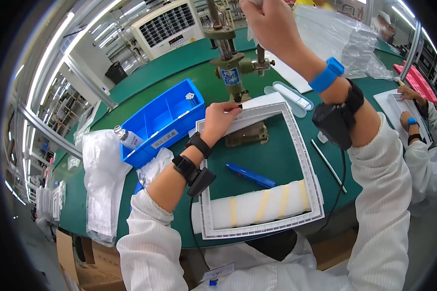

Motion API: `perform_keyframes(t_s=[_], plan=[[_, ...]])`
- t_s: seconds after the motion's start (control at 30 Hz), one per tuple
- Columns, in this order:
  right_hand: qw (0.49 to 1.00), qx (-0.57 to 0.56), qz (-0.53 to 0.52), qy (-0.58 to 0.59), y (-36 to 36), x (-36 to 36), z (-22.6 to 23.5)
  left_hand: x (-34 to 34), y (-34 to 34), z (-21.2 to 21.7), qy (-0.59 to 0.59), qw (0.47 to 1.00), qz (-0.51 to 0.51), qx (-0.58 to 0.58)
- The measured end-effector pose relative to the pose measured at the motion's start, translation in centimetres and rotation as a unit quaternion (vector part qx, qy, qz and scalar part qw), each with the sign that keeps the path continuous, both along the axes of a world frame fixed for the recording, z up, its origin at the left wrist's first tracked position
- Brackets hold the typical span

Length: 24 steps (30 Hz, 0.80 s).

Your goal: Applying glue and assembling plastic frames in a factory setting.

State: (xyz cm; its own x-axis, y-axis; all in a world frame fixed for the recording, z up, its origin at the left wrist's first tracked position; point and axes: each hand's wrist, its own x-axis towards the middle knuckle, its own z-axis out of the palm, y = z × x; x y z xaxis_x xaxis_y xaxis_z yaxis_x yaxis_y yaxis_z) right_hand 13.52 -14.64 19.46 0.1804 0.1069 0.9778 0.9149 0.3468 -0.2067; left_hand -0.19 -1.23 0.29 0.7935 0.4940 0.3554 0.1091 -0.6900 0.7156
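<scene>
A large white rectangular plastic frame (pixel 301 150) lies on the green bench, its far side passing under a bench-top hand press (pixel 230 72). At the frame's far left corner my left hand (pixel 218 120) is closed, fingertips pinched on the rim just below the press ram. A small black bit (pixel 240 106) shows at those fingertips; what it is, I cannot tell. Raised high on the right, my right hand (pixel 272 24) wraps round the press lever (pixel 260 54), its fingers partly cut off by the picture's top edge. Inside the frame lies a blue pen-shaped tool (pixel 250 175).
A white foam roll with yellow tape (pixel 257 206) lies under the frame's near side. Left stand a divided blue bin (pixel 155 116), a small bottle (pixel 130 139) and plastic bags (pixel 102 179). A white rod (pixel 328 165) lies right. Another person's hands (pixel 408 106) work far right.
</scene>
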Motion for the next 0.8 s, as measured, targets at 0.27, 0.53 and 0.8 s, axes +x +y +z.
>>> perform_keyframes(t_s=[0.27,0.53,0.8], plan=[[0.998,-0.029,0.047,0.034,-4.4,-4.2,-4.3,-0.3,-0.1,0.4,0.004,1.0,0.005,-0.017],[0.98,-0.082,0.159,0.089,-7.4,-6.4,-8.8,-0.6,0.2,0.1,0.005,1.0,0.008,-0.026],[0.979,-0.145,0.143,0.004,-8.1,-6.2,-12.0,-0.5,0.2,-0.1,0.006,1.0,0.015,-0.022]])
